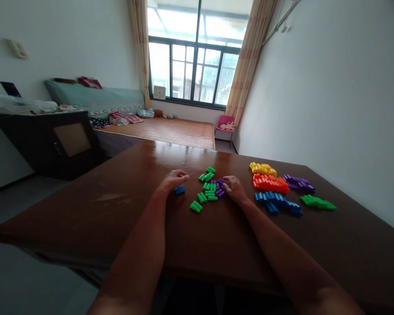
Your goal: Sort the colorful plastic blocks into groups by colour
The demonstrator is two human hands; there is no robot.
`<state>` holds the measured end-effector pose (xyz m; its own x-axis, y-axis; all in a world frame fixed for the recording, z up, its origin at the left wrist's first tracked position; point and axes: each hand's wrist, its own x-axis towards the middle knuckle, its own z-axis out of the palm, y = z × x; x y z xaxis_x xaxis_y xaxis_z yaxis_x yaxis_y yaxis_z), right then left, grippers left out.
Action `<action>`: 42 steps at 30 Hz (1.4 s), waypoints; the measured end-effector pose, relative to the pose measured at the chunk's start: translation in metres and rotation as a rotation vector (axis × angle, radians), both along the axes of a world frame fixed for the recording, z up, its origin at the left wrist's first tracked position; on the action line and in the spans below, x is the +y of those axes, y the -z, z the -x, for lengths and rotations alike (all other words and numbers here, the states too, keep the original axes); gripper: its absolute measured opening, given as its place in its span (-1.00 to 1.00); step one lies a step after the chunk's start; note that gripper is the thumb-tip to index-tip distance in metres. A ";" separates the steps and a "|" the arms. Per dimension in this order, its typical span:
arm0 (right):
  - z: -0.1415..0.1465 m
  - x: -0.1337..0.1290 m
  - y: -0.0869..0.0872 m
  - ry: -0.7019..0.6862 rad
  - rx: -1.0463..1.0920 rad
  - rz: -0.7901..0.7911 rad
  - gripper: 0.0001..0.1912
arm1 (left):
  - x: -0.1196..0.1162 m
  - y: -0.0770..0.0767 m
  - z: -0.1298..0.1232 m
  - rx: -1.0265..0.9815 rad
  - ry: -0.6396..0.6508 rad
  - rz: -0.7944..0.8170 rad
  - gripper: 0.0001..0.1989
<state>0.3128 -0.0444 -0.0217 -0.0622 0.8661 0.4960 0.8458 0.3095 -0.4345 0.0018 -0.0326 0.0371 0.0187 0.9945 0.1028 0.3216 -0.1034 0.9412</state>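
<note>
Your right hand (235,188) touches purple blocks (220,193) beside green blocks (202,197) mid-tabletop (98,218); left hand (175,179) beside a blue block (179,190). Either grip: cannot tell. Rows (271,183) at right, apparently spaced to separate colours.

No lettering can be read anywhere (the marks on the clock (159,92) are too small to decipher).

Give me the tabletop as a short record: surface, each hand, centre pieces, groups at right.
Surface: glossy dark-brown table
Left hand: nearest a small blue plastic piece; cannot tell if holding anything
Right hand: at purple plastic pieces; contact unclear
Centre: scattered green tubular plastic pieces
Right side: yellow plastic row, orange-red plastic row, blue plastic cluster, purple plastic row, green plastic row
</note>
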 end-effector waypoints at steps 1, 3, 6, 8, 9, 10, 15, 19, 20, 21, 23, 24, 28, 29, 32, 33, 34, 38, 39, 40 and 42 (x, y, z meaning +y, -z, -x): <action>0.000 -0.002 -0.002 -0.012 0.019 -0.023 -0.71 | -0.003 0.000 0.003 0.166 0.098 0.000 -0.70; 0.004 -0.005 -0.007 -0.025 0.073 -0.059 -0.71 | -0.006 0.000 0.008 0.387 0.236 0.018 -0.60; 0.018 -0.013 -0.021 -0.055 0.136 -0.118 -0.70 | -0.005 0.002 0.007 0.424 0.261 0.005 -0.56; 0.031 -0.023 -0.031 -0.170 0.155 -0.149 -0.68 | -0.005 0.001 0.000 0.274 0.241 -0.032 -0.47; 0.038 -0.028 -0.035 -0.264 0.150 -0.154 -0.65 | -0.006 -0.001 -0.005 0.164 0.275 -0.038 -0.39; 0.045 -0.033 -0.038 -0.371 0.138 -0.149 -0.62 | -0.009 -0.004 -0.011 0.051 0.343 -0.026 -0.31; 0.073 -0.048 -0.048 -0.694 0.152 -0.083 -0.64 | -0.028 -0.016 -0.033 -0.241 0.690 0.128 -0.18; 0.070 -0.056 -0.059 -0.664 0.207 -0.089 -0.73 | -0.031 -0.015 -0.036 -0.334 0.680 0.134 -0.26; 0.062 -0.060 -0.062 -0.631 0.206 -0.085 -0.74 | -0.030 -0.014 -0.036 -0.345 0.639 0.130 -0.29; 0.050 -0.065 -0.065 -0.580 0.206 -0.075 -0.75 | -0.027 -0.013 -0.036 -0.350 0.581 0.125 -0.32; 0.016 -0.079 -0.070 -0.418 0.219 -0.042 -0.74 | -0.022 -0.010 -0.035 -0.356 0.436 0.110 -0.37; -0.006 -0.087 -0.071 -0.312 0.226 -0.029 -0.75 | -0.018 -0.008 -0.035 -0.362 0.366 0.101 -0.38; -0.100 -0.118 -0.066 0.127 0.167 -0.088 -0.81 | -0.005 0.003 -0.036 -0.404 0.224 0.084 -0.40; -0.119 -0.125 -0.061 0.198 0.135 -0.114 -0.83 | -0.003 0.005 -0.037 -0.409 0.213 0.082 -0.41; -0.149 -0.139 -0.045 0.296 0.063 -0.146 -0.82 | 0.001 0.011 -0.039 -0.403 0.199 0.075 -0.43; -0.152 -0.142 -0.039 0.305 0.044 -0.142 -0.82 | 0.002 0.012 -0.039 -0.397 0.197 0.072 -0.43; -0.151 -0.143 -0.034 0.309 0.024 -0.134 -0.83 | 0.001 0.013 -0.039 -0.391 0.197 0.069 -0.43; -0.142 -0.143 -0.022 0.285 -0.071 -0.114 -0.86 | -0.003 0.013 -0.039 -0.361 0.193 0.058 -0.41; -0.141 -0.142 -0.021 0.274 -0.093 -0.112 -0.85 | -0.004 0.013 -0.039 -0.352 0.191 0.054 -0.40; -0.141 -0.142 -0.021 0.261 -0.112 -0.109 -0.83 | -0.004 0.013 -0.039 -0.344 0.189 0.050 -0.39; -0.141 -0.141 -0.019 0.230 -0.144 -0.100 -0.80 | -0.004 0.014 -0.040 -0.332 0.194 0.044 -0.39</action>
<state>0.4543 -0.1857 -0.0022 0.0543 0.8131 0.5796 0.9497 0.1373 -0.2816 0.0419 -0.0370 0.0235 0.1800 0.9793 0.0923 -0.0233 -0.0896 0.9957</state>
